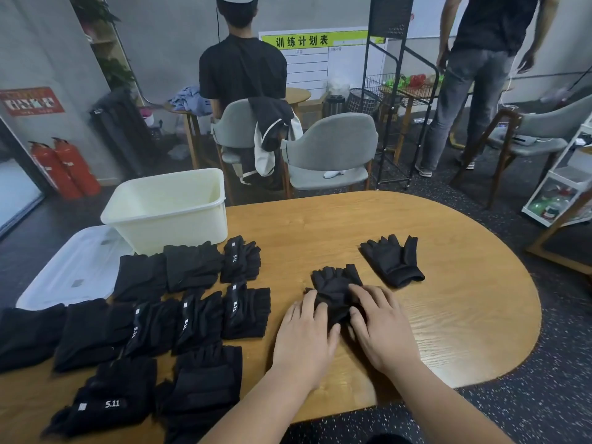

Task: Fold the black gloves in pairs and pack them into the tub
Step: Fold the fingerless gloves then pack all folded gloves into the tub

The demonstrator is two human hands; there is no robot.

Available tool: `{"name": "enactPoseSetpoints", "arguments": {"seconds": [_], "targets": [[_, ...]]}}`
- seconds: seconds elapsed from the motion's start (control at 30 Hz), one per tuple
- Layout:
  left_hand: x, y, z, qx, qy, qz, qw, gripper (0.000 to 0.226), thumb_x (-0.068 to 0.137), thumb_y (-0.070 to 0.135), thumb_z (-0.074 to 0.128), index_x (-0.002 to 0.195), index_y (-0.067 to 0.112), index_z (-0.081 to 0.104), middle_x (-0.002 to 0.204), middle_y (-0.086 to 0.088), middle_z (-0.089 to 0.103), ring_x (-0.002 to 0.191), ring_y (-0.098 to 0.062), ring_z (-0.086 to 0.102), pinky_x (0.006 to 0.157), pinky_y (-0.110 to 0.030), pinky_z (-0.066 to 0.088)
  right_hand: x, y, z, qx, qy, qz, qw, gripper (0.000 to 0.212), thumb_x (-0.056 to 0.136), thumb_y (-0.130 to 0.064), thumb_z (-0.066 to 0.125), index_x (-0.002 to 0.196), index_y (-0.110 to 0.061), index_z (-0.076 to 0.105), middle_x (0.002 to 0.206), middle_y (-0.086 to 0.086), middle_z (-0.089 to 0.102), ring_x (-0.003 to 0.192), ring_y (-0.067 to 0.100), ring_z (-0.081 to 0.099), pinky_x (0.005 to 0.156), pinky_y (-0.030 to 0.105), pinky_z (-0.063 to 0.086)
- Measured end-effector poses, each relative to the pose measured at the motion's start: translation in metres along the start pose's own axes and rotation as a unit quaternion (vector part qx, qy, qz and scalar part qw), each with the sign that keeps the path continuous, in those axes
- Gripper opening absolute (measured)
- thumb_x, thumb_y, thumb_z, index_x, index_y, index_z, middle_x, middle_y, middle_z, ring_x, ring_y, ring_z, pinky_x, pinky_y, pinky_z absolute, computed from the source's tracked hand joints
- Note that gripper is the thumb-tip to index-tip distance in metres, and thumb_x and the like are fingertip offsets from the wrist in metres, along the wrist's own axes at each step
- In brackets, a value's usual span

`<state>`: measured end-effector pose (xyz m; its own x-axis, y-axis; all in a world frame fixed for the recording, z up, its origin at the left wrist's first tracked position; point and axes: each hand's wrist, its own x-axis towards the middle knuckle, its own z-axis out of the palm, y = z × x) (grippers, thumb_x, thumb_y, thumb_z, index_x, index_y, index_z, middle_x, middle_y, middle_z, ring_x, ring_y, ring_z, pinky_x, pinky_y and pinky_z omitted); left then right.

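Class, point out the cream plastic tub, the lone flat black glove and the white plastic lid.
Cream plastic tub (166, 226): head view, front wall.
Lone flat black glove (391, 261): head view, palm.
White plastic lid (65, 269): head view, top face.

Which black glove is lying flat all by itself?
The glove farthest right on the table, spread out, untouched. A second glove is under the left hand and right hand; the folded gloves sit at left.
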<state>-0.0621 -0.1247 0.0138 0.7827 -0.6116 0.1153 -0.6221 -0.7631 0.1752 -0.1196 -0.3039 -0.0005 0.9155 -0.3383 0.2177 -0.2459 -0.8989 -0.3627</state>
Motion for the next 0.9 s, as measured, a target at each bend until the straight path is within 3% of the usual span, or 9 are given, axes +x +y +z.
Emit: {"name": "enactPoseSetpoints", "arguments": {"seconds": [0.1,0.2,0.4,0.5,0.67,0.77,0.9], "targets": [[-0.002,-0.001,0.002,-0.007,0.017,-0.014,1.0,0.057,0.108,0.052,0.033,0.147,0.017,0.054,0.165,-0.01,0.037,0.149,-0.027,0.041,0.128,-0.043,0.03,0.001,0.0,0.001,-0.019,-0.006,0.008,1.0,0.065,0.103,-0.057,0.022,0.152,-0.027,0.051,0.152,-0.011,0.044,0.145,0.018,0.031,0.117,0.043,0.036],[-0.005,-0.002,0.006,-0.018,0.037,-0.019,0.999,0.055,0.107,0.051,0.037,0.147,0.017,0.054,0.166,-0.01,0.035,0.154,-0.027,0.036,0.127,-0.044,0.031,0.001,0.0,0.002,-0.027,-0.013,0.001,1.0,0.064,0.103,-0.059,0.021,0.149,-0.027,0.052,0.167,-0.011,0.03,0.156,0.02,0.018,0.124,0.045,0.029],[-0.011,-0.003,0.002,0.0,0.006,0.076,0.997,0.058,0.111,0.05,0.021,0.161,0.027,0.039,0.17,0.004,0.032,0.161,-0.017,0.016,0.132,-0.041,0.004,0.002,-0.004,0.001,-0.065,-0.038,0.016,0.997,0.078,0.099,-0.065,0.004,0.163,-0.029,0.031,0.171,-0.01,0.023,0.16,0.02,0.006,0.129,0.042,0.017],[-0.013,-0.003,0.001,-0.018,-0.016,0.061,0.998,0.058,0.112,0.05,0.019,0.163,0.028,0.035,0.171,0.004,0.027,0.161,-0.014,0.012,0.132,-0.038,-0.001,0.003,-0.005,0.002,-0.077,-0.02,0.038,0.996,0.079,0.101,-0.064,0.005,0.161,-0.025,0.037,0.167,-0.006,0.032,0.158,0.024,0.012,0.127,0.044,0.022],[-0.017,-0.004,0.004,-0.037,0.004,0.047,0.998,0.058,0.11,0.05,0.019,0.159,0.026,0.041,0.171,0.002,0.027,0.161,-0.015,0.013,0.133,-0.038,0.008,0.003,-0.002,0.006,-0.058,-0.002,0.039,0.998,0.075,0.102,-0.063,0.011,0.157,-0.023,0.044,0.165,-0.004,0.037,0.156,0.024,0.02,0.125,0.045,0.027],[-0.019,-0.005,0.007,-0.049,0.018,0.039,0.998,0.059,0.11,0.049,0.021,0.156,0.024,0.046,0.172,0.001,0.024,0.162,-0.016,0.009,0.132,-0.041,0.016,0.002,0.0,0.002,-0.024,0.046,0.045,0.998,0.064,0.106,-0.057,0.02,0.157,-0.024,0.043,0.17,0.0,0.03,0.158,0.026,0.017,0.125,0.048,0.028],[-0.02,-0.006,0.012,-0.064,0.07,0.092,0.991,0.044,0.109,0.043,0.038,0.142,0.022,0.059,0.16,0.003,0.043,0.157,-0.016,0.028,0.126,-0.043,0.033,0.003,0.005,0.002,-0.025,0.096,0.135,0.986,0.065,0.106,-0.049,0.023,0.159,-0.016,0.04,0.174,0.006,0.019,0.161,0.03,0.005,0.128,0.051,0.022]]}}
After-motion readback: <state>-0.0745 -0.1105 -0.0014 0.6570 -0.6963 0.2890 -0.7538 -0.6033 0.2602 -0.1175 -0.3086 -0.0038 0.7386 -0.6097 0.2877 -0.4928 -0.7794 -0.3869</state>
